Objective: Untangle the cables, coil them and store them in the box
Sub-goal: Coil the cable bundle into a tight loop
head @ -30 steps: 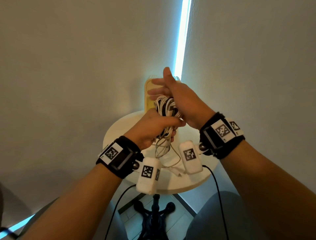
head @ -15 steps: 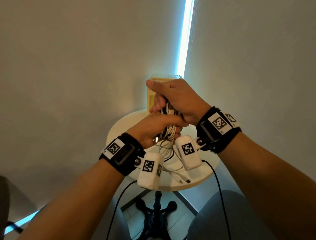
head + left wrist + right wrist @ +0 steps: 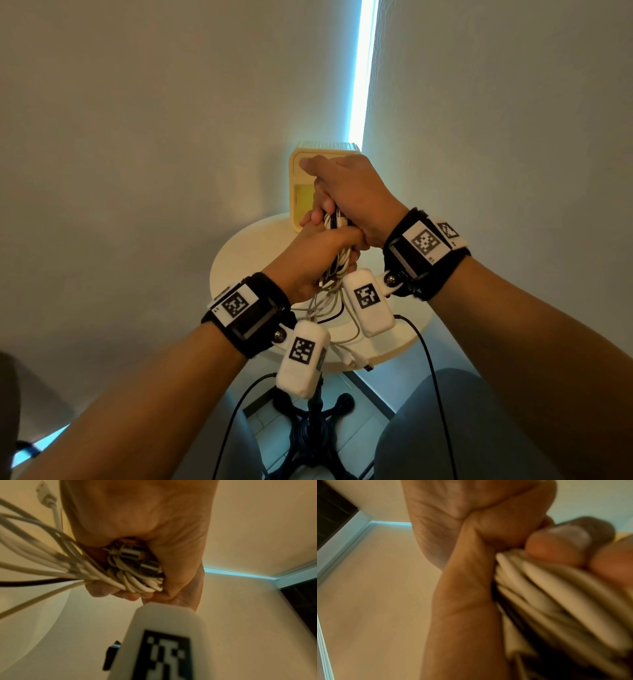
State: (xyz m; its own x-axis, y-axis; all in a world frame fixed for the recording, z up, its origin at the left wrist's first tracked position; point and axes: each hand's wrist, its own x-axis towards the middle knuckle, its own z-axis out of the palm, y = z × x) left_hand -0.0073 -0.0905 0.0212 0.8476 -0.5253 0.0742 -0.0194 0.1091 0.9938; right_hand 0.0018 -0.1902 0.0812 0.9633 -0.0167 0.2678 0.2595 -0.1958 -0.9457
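Note:
A thick bundle of white cables (image 3: pixel 334 222) with one black strand is held up over the small round table (image 3: pixel 246 253). My left hand (image 3: pixel 317 255) grips the lower part of the bundle (image 3: pixel 137 580), where metal plugs show inside the fist. My right hand (image 3: pixel 346 192) is wrapped around the upper part of the cables (image 3: pixel 556 595), fingers curled tight. Loose cable ends (image 3: pixel 329 308) hang below my left hand down to the tabletop. The yellow box (image 3: pixel 301 202) stands just behind my hands, partly hidden by them.
The table stands in a corner between two pale walls, on a black pedestal foot (image 3: pixel 308 431). A white plug end (image 3: pixel 352 358) lies near the table's front edge. Black sensor leads (image 3: pixel 431 370) hang from my wrists. My knees are below the table edge.
My right hand's fingers were stretched out above the bundle a second ago; they have since curled around the cables. Both hands have stayed close together over the table.

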